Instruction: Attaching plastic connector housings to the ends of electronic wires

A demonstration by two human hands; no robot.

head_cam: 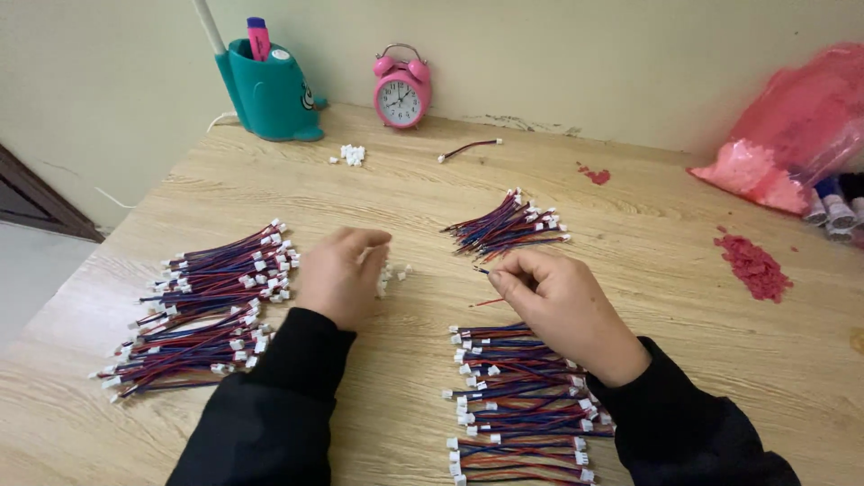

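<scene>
Wire lead (486,273), thin, light and limp, sat pinched at its bare end in your right hand (562,310), fingers closed, above the near wire pile (517,405). Your left hand (340,274) curled over small white connectors (396,273); its grip I cannot tell. Beyond lay another bundle (508,225) on the worktop (405,198).

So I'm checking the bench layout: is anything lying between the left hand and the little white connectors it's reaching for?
Nothing visible does. The left hand rests on the wooden table with its fingertips right at the small white connectors. The big wire pile lies to its outer side, and the right hand, pinching a wire, stays apart.
</scene>
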